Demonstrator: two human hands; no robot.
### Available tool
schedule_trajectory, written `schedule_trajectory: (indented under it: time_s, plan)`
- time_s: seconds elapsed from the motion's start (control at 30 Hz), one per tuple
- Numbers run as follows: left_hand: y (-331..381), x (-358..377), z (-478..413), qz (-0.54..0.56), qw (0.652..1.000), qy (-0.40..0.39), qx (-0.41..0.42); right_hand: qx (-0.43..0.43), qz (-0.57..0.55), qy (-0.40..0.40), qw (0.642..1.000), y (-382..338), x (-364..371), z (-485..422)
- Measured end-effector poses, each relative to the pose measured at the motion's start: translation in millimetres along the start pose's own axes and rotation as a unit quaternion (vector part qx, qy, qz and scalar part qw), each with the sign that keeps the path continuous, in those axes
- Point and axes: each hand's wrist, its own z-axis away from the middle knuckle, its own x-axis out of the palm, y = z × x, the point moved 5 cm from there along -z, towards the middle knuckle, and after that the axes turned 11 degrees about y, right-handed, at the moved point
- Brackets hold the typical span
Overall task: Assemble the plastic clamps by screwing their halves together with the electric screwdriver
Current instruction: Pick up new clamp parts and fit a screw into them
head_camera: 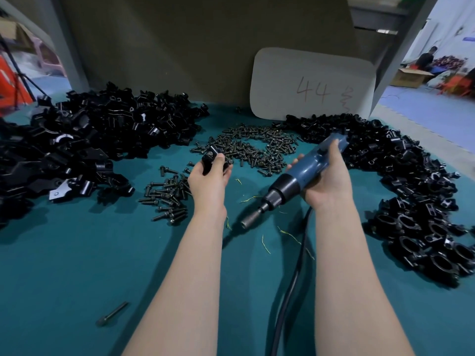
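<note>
Clamp [210, 158] pinched in left hand [209, 176]; right hand [326, 181] grips electric screwdriver [295, 176], bit aimed down-left, apart from clamp.

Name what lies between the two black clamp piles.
Head view: loose dark screws on the teal mat, between the left pile and right pile.

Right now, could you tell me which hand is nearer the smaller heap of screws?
Left. The left hand, holding a clamp piece, is just right of the smaller heap of screws; the right hand, gripping the screwdriver, is farther right.
</note>
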Motion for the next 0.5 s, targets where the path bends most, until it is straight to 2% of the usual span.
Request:
schedule_trajectory:
  time_s: [0.23,0.37,0.5]
  plan:
    - [-0.1,0.0,0.9,-0.002,1.0,0.0,-0.001,0.028,-0.022,0.007,0.999,7.1,-3.1,-5.0]
    - [0.7,-1.0,1.5,-0.003,1.0,0.001,-0.004,0.01,-0.024,0.029,0.999,7.9,-6.5,-6.6]
    - [-0.7,-1.0,0.7,-0.01,1.0,0.004,-0.008,-0.006,-0.082,0.049,0.995,7.2,-6.6,-7.1]
